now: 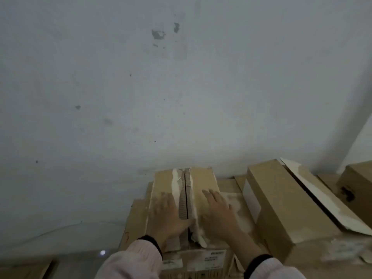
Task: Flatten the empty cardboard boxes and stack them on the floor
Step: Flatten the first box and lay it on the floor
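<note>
Cardboard box (203, 178) runs lengthwise toward the wall, both hands' (169, 214) (218, 213) grips released, palms flat atop.

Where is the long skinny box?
In the head view, the long skinny box lies on the right, just beside the right hand, on the cardboard pile near the wall.

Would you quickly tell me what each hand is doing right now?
Left hand: open, palm flat on the cardboard box, left of its centre seam.
Right hand: open, flat on the box, right of the seam.
</note>
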